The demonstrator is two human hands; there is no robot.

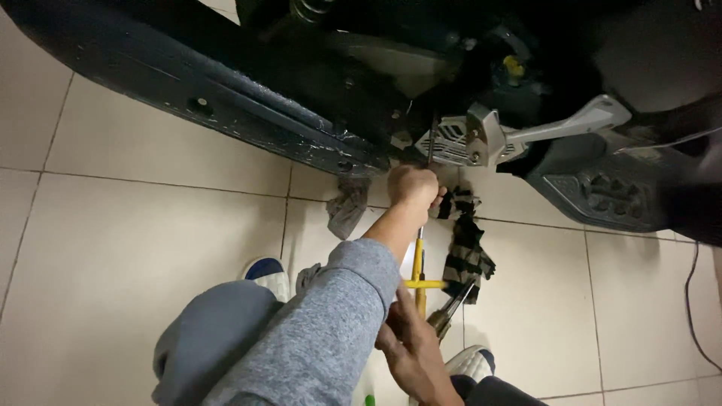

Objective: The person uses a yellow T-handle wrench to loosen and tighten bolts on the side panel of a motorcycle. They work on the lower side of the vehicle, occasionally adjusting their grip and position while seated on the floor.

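Yellow T-handle wrench [419,280] stands nearly upright between our two hands, its shaft running up toward the underside of a dark scooter [248,113] parked on pale floor tiles [135,225]. Our left hand [412,188] is closed in a fist around the upper shaft, just below the silver footrest bracket [481,139] — the tip itself is hidden behind the knuckles, so we cannot tell whether it sits on a fastener. Our right hand [410,346] lies low in the frame with fingers curled at the yellow crossbar; it also seems to pinch a pair of pliers [451,308], though the blur leaves that uncertain.

We judge the work to be mid-way: the tool is raised to the machine and gripped at both ends, yet no loosened bolt or removed part shows on the floor. The wrench lies wholly within the grip — top in the left fist, handle by the right.

Beside it lies a black-and-grey striped rag [466,244], a second grey cloth [347,207] nearer the scooter's edge, and our white shoes [269,274] below.
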